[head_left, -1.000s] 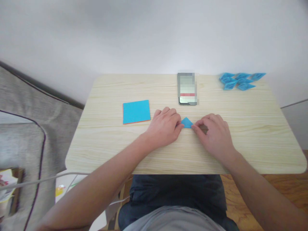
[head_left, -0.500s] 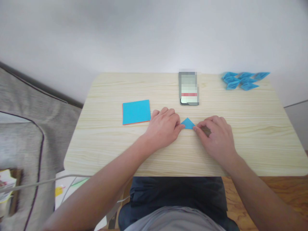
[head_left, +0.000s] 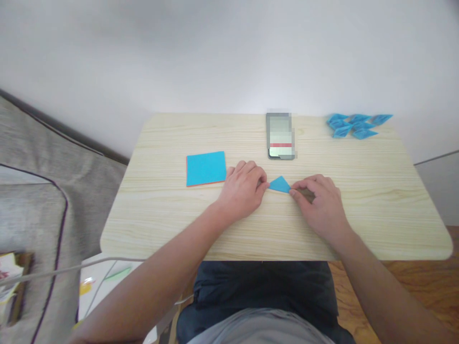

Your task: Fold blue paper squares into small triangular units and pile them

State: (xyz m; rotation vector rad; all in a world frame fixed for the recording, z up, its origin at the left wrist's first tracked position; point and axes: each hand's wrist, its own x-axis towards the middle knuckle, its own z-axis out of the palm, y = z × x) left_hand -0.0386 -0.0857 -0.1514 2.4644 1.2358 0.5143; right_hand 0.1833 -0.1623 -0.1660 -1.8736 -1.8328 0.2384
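A small blue piece of paper folded into a triangle (head_left: pixel 280 184) is between my two hands, just over the table's middle. My left hand (head_left: pixel 244 188) pinches its left corner between thumb and forefinger. At its right corner, the thumb and forefinger of my right hand (head_left: pixel 320 200) are closed on the paper. The point of the triangle faces away from me. Close to the left hand's knuckles lies a stack of blue paper sheets (head_left: pixel 206 168) with an orange-red edge showing underneath.
On the light wooden table (head_left: pixel 161 215), a phone (head_left: pixel 280 136) with a blurred screen lies toward the back. Several folded blue paper pieces (head_left: pixel 353 125) are grouped at the back right. A pale cable (head_left: pixel 107 260) runs by the left front, and a grey sofa (head_left: pixel 96 191) stands at left.
The folded paper has tilted slightly, its right corner now lower, and more of its left corner shows. Both hands keep their pinch. The whole view has shifted a little.
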